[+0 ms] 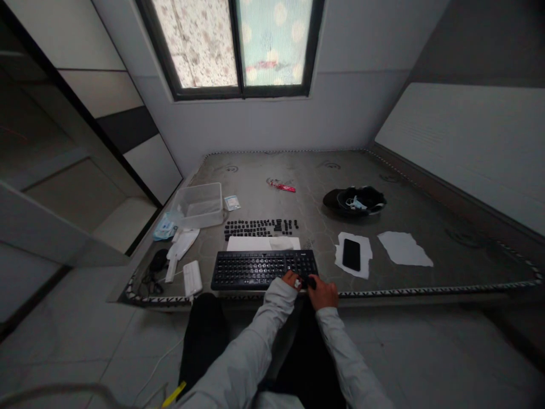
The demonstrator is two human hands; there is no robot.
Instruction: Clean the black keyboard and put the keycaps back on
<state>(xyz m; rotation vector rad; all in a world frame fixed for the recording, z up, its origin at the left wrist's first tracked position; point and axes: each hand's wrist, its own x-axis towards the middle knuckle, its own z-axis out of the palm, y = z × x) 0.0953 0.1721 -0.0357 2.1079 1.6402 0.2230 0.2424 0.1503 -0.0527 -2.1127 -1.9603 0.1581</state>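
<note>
A black keyboard (255, 270) lies near the front edge of the mattress, many of its keycaps off. Loose black keycaps (251, 228) are laid out in rows behind it. At the keyboard's lower right, my left hand (290, 280) rests with curled fingers by the number pad; a small whitish bit shows at its fingertips, too small to name. Closed around a small black tool with a thick handle (313, 281), my right hand (324, 295) points it left toward the same corner. The tool's tip is hard to make out.
A white sheet (247, 243) sits behind the keyboard. To the left are a clear plastic box (199, 205), a white power strip (192, 278) and a black mouse (159, 260). Rightward lie a phone (351, 254) on paper, another paper (404, 248) and a black cap (355, 201).
</note>
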